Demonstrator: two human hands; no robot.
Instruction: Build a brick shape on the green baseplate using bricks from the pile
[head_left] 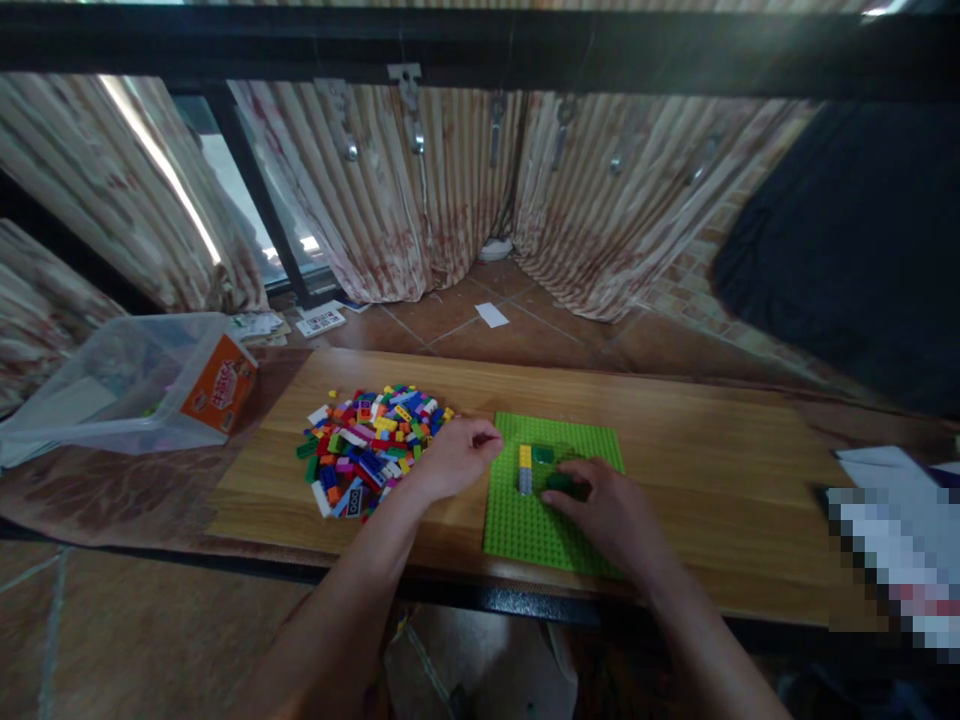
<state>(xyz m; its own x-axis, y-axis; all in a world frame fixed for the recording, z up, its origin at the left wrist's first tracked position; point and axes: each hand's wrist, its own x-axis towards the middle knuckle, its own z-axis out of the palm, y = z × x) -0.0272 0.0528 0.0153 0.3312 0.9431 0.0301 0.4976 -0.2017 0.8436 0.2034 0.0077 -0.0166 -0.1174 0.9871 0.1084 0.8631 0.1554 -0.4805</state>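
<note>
Head: right hand [611,507] is pinching a green brick [559,481] over the plate [523,530], at 4 o'clock from the yellow brick [525,456], presumably for fine control. Left hand [459,456] is hovering at the plate's 10 o'clock, loosely bunched; contents unclear.

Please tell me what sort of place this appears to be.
Probably a room in a home: long patterned curtains hang by a window, the floor is tiled, and toy bricks lie heaped near a green baseplate.

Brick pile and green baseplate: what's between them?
In the head view, the left hand and a strip of wooden tabletop lie between the brick pile and the green baseplate.
</note>
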